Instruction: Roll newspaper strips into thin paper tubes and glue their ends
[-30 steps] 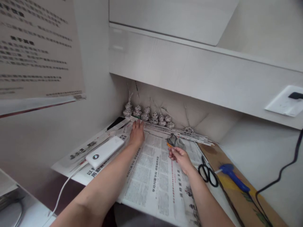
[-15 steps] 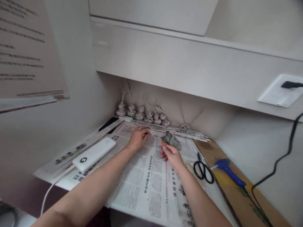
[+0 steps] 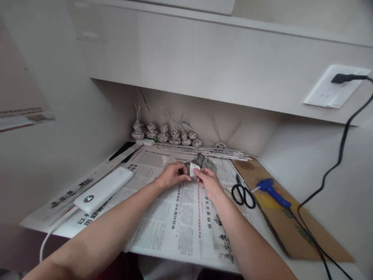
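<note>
Both my hands meet above the newspaper [image 3: 163, 229] on the table. A small piece of white paper [image 3: 194, 168] stands between them. My right hand [image 3: 209, 182] pinches its right side with thumb and fingertips. My left hand [image 3: 172, 175] has its fingers curled at the paper's left edge; its grip there is partly hidden. Just behind the fingers lies a crumpled grey cloth-like piece [image 3: 207, 161]. Black-handled scissors [image 3: 243, 195] rest to the right of my right forearm.
Several woven paper gourds [image 3: 164, 134] line the back wall, behind a bundle of thin paper rods [image 3: 204, 151]. At left lies a white power bank [image 3: 105, 190] with a cable. A blue glue gun [image 3: 274, 192] sits on cardboard [image 3: 303, 233] at right, near black cords [image 3: 335, 171].
My left hand has come toward my right hand, and the white paper is now between them. The orange thing seen by my right fingers is out of sight. The camera view has shifted.
</note>
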Demonstrator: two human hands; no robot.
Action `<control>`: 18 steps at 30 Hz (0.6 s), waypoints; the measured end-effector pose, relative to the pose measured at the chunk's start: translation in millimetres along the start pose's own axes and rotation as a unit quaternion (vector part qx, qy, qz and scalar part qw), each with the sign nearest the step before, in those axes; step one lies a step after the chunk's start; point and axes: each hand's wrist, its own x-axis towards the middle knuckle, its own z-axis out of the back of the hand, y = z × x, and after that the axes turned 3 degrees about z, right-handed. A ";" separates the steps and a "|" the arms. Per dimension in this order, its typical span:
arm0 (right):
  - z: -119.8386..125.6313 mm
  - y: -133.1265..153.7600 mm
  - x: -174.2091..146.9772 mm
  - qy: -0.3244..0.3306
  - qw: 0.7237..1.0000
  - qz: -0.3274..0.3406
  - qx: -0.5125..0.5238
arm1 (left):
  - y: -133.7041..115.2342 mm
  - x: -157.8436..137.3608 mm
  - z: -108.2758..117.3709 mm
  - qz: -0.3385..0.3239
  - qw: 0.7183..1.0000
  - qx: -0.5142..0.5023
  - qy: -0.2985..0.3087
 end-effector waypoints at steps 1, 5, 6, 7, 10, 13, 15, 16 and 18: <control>-0.4 -1.7 0.5 -0.006 1.000 0.014 -0.014 | -1.4 -0.8 -0.9 0.011 1.000 -0.018 0.016; -0.9 -5.0 1.7 -0.005 0.992 0.089 -0.092 | -6.0 -3.7 -4.1 0.077 0.989 -0.110 0.065; -1.2 -5.0 1.5 0.004 0.987 0.108 -0.119 | -6.0 -3.8 -4.8 0.099 0.984 -0.135 0.065; -1.3 -4.7 1.0 0.019 0.981 0.123 -0.148 | -5.4 -3.6 -5.5 0.124 0.977 -0.160 0.062; 1.6 -3.0 0.2 0.038 0.953 0.175 -0.245 | -0.6 -1.2 -6.5 0.180 0.959 -0.217 0.035; 14.1 -1.3 5.2 -0.045 0.884 0.276 -0.374 | 3.7 1.2 -6.6 0.218 0.940 -0.263 0.005; 25.9 -2.1 12.6 -0.098 0.825 0.302 -0.467 | 4.2 1.2 -6.8 0.246 0.924 -0.294 0.012; 31.5 -3.2 16.9 -0.105 0.803 0.290 -0.509 | 3.8 0.7 -7.2 0.258 0.915 -0.308 0.025; 40.0 -6.5 25.2 -0.097 0.779 0.253 -0.566 | 2.4 -0.9 -8.5 0.270 0.904 -0.328 0.054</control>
